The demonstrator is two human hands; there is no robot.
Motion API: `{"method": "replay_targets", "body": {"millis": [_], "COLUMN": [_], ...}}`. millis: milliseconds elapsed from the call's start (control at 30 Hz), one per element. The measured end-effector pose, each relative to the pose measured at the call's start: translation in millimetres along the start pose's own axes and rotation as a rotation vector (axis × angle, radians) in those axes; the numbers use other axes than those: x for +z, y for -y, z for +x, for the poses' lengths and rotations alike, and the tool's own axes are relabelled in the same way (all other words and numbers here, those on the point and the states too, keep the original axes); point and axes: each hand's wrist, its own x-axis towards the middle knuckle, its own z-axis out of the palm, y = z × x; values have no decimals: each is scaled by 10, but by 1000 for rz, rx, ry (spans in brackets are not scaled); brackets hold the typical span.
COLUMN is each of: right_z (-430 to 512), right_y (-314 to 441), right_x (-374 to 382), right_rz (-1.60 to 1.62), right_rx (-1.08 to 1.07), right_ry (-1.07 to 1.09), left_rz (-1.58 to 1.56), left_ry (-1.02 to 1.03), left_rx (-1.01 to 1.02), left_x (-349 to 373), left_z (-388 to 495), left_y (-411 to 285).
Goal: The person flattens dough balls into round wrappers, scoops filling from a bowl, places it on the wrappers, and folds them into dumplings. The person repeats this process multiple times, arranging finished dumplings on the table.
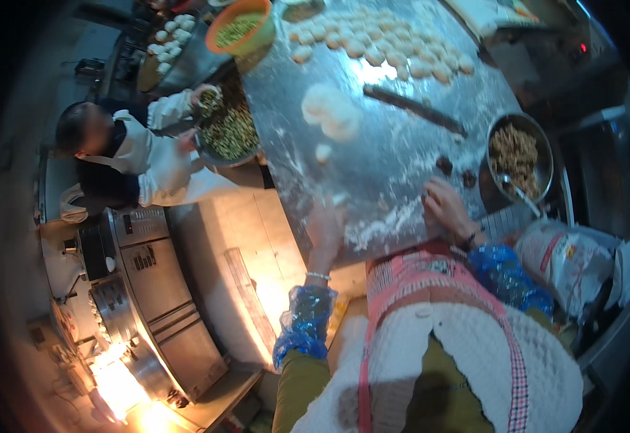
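Note:
My left hand [325, 224], blurred, is low over the floured metal table near its front edge, with a small pale piece, perhaps dough, at its fingertips. Whether it grips that piece cannot be told. My right hand [447, 205] rests at the right, fingers bent over the table; a dark bit shows by them, and a hold on it is unclear. Just beyond are two dark balls [444, 165]. A small dough ball [323, 153] lies beyond my left hand, with flattened dough rounds [331, 112] farther off. A dark rolling pin [415, 108] lies diagonally across the metal table [288, 146].
Many dough pieces [380, 40] cover the table's far part. A metal bowl of brown filling [514, 157] with a spoon stands right. At left, a co-worker [125, 146] handles a bowl of chopped green filling [231, 132]; an orange-rimmed bowl [242, 27] stands at the far left corner.

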Motion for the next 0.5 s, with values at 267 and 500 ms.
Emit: {"method": "replay_targets", "body": {"millis": [267, 500], "right_z": [-14, 11], "right_y": [296, 339], "right_x": [-66, 1], "right_rz": [4, -13], "right_rx": [42, -1], "right_ry": [38, 22], "left_rz": [13, 19], "left_ry": [-497, -313], "left_rx": [379, 351], "left_x": [85, 339], "left_z": [1, 166], "left_y": [81, 167]}}
